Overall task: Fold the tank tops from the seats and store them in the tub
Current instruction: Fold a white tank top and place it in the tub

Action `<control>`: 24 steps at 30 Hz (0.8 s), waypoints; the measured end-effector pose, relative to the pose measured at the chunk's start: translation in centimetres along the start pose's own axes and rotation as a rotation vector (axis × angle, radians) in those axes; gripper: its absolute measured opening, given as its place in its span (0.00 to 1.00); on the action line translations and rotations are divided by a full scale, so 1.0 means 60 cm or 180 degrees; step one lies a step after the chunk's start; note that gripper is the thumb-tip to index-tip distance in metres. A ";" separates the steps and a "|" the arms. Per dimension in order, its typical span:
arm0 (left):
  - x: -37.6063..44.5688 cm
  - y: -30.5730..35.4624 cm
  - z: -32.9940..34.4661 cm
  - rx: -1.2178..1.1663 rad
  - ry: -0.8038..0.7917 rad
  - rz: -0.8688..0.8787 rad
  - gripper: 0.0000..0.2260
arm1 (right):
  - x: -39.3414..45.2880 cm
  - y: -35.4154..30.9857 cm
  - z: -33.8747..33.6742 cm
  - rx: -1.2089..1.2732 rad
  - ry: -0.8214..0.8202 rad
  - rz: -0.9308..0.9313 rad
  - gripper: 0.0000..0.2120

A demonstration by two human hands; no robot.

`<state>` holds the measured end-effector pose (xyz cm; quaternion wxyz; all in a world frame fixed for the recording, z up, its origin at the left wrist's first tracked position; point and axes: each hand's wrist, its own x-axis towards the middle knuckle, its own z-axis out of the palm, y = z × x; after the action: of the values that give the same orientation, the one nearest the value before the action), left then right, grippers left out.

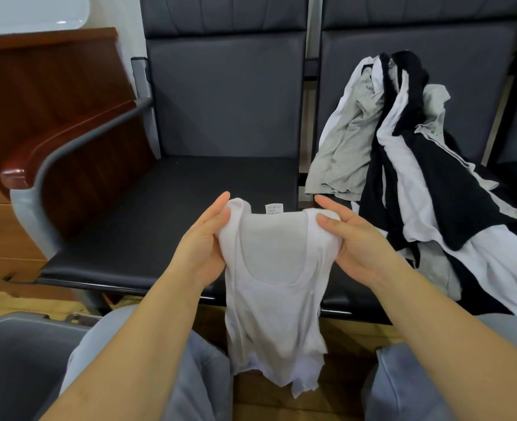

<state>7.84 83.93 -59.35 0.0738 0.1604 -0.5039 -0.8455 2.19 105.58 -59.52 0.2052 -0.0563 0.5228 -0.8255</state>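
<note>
Right of our right hand (363,238), a heap of grey, white and black tank tops (409,165) covers the dark padded seat (221,183); both it and our left hand (204,241) pinch a thin white ribbed tank top (274,299) by its straps, seemingly unfolded.

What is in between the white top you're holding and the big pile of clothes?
Only the right hand gripping the white tank top strap, then bare dark seat edge before the pile of tank tops. The head view shows this.

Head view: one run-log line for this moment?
phase: unfolded | left hand, right hand: pinch white ribbed tank top by straps | pile of tank tops: right seat | grey tub: lower left
</note>
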 end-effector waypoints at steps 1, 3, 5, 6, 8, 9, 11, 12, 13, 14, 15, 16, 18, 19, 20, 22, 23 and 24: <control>0.000 0.001 -0.001 0.0008 0.0044 -0.0031 0.09 | -0.001 -0.003 0.001 -0.0124 0.0072 -0.0113 0.13; -0.003 -0.001 -0.004 -0.0034 0.0151 -0.0165 0.08 | -0.004 -0.008 0.004 -0.0311 0.0259 -0.0329 0.10; -0.007 -0.003 -0.004 -0.0185 0.0190 -0.0334 0.08 | -0.007 -0.011 0.009 -0.0440 0.0365 -0.0529 0.07; -0.010 -0.004 -0.003 -0.0290 0.0173 -0.0387 0.08 | -0.008 -0.011 0.012 -0.0484 0.0376 -0.0601 0.06; -0.016 -0.006 0.000 -0.0453 0.0118 -0.0440 0.11 | -0.012 -0.011 0.020 -0.0566 0.0358 -0.0659 0.06; -0.019 -0.006 0.001 -0.0494 0.0099 -0.0457 0.12 | -0.013 -0.012 0.024 -0.0615 0.0356 -0.0667 0.06; -0.025 -0.001 0.000 -0.0506 0.0031 -0.0525 0.13 | -0.016 -0.016 0.032 -0.0724 0.0333 -0.0706 0.05; -0.028 0.001 0.000 -0.0425 -0.0013 -0.0510 0.14 | -0.018 -0.020 0.036 -0.0767 0.0290 -0.0740 0.06; -0.030 0.003 -0.001 -0.0262 -0.0033 -0.0431 0.14 | -0.022 -0.026 0.040 -0.0797 0.0233 -0.0777 0.06; -0.032 0.006 0.000 -0.0095 -0.0018 -0.0316 0.11 | -0.025 -0.032 0.043 -0.0832 0.0169 -0.0823 0.08; -0.034 0.009 0.000 0.0038 0.0061 -0.0217 0.08 | -0.030 -0.039 0.047 -0.0887 0.0115 -0.0874 0.10; -0.037 0.015 0.000 0.0182 0.0188 -0.0130 0.08 | -0.034 -0.046 0.051 -0.0963 0.0076 -0.0929 0.12; -0.041 0.027 -0.003 0.0593 0.0422 0.0055 0.09 | -0.045 -0.060 0.059 -0.1113 0.0058 -0.1053 0.13; -0.044 0.034 -0.005 0.0890 0.0496 0.0164 0.11 | -0.051 -0.066 0.065 -0.1184 0.0065 -0.1128 0.13; -0.045 0.041 -0.004 0.1248 0.0557 0.0277 0.13 | -0.056 -0.072 0.069 -0.1264 0.0080 -0.1200 0.13; -0.046 0.049 -0.002 0.2005 0.0725 0.0421 0.16 | -0.067 -0.083 0.079 -0.1378 0.0077 -0.1343 0.13; -0.049 0.054 -0.002 0.2300 0.0811 0.0497 0.15 | -0.073 -0.088 0.086 -0.1402 0.0057 -0.1414 0.13; -0.050 0.057 -0.003 0.2527 0.0864 0.0570 0.14 | -0.080 -0.094 0.092 -0.1424 0.0036 -0.1478 0.13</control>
<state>10.61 83.01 -55.86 0.1450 0.2419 -0.7878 -0.5475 6.66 104.90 -51.44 -0.0090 -0.2131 0.6657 -0.7151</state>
